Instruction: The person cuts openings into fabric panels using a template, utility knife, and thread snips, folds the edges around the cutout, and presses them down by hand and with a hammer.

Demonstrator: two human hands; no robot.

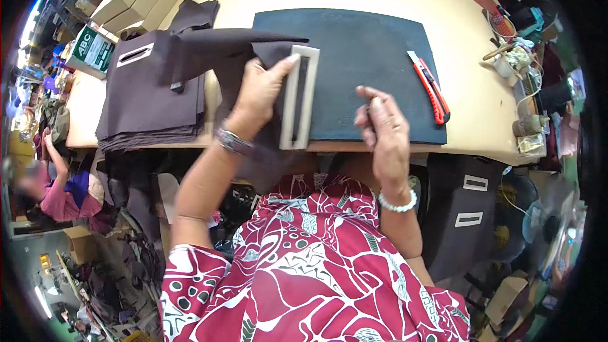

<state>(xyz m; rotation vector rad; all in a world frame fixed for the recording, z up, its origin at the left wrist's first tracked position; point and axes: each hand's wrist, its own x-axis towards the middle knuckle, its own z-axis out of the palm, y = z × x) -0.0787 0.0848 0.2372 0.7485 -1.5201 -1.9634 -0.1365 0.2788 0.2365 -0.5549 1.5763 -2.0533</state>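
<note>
My left hand (258, 92) grips a dark brown fabric panel (273, 52), thumb on top near the upper end of a cream rectangular frame (313, 76) with a long slot. This frame lies along the panel's right edge, over the left part of a dark cutting mat (354, 38). Slightly blurred, my right hand (389, 133) hovers above the mat's lower middle, fingers loosely bent and apart, with nothing visible in them. Right of it, a red utility knife (432, 92) lies on the mat with its blade pointing up and left.
A stack of dark fabric panels (149, 104) sits at the left, the top one bearing a small cream frame (135, 55). Cardboard boxes (136, 0) and a green-white box (92, 49) stand behind. Another panel with two frames (462, 202) hangs below the table's right edge.
</note>
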